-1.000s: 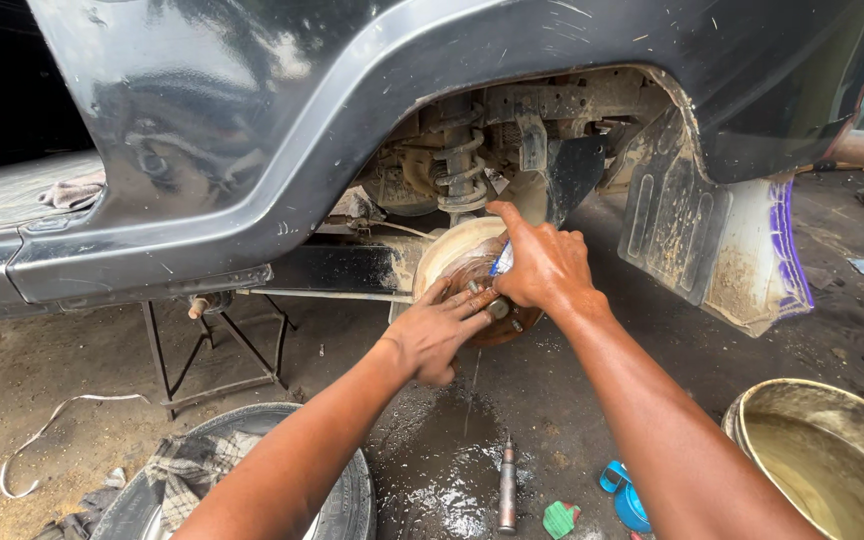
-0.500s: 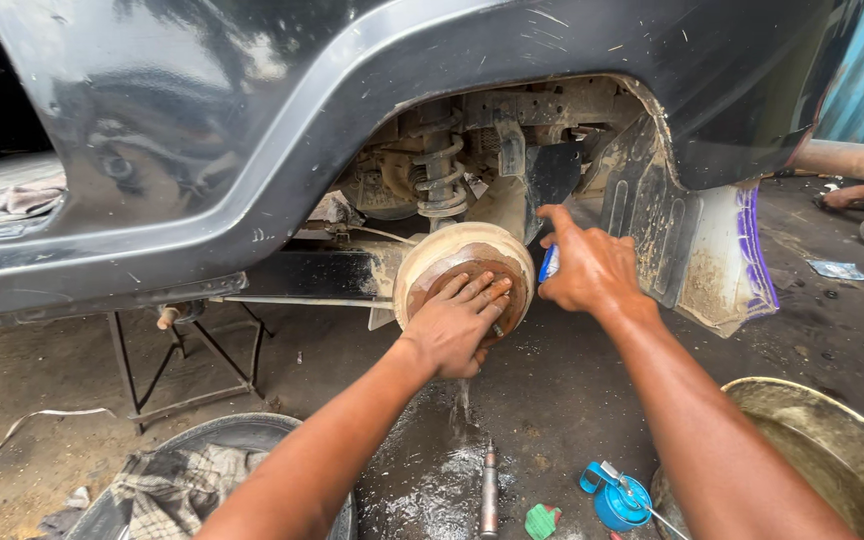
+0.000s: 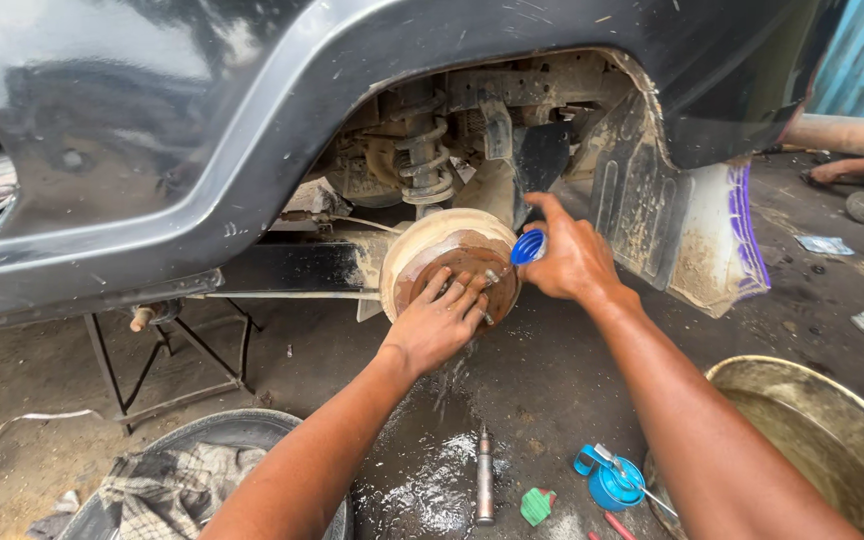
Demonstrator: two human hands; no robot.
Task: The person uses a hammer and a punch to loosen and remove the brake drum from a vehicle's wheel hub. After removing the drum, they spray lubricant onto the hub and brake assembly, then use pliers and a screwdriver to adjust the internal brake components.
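Single head-mounted view, aimed forward and down at close range into the wheel arch (image 3: 512, 110) and wet floor (image 3: 542, 390)

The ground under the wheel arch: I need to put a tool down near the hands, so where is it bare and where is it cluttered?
Bare ground lies right of the mud flap, with only scattered scraps, and between the stand and the wet patch. It is crowded below the right hand: a metal rod, blue can, green piece and basin. The left hand presses the brake drum.
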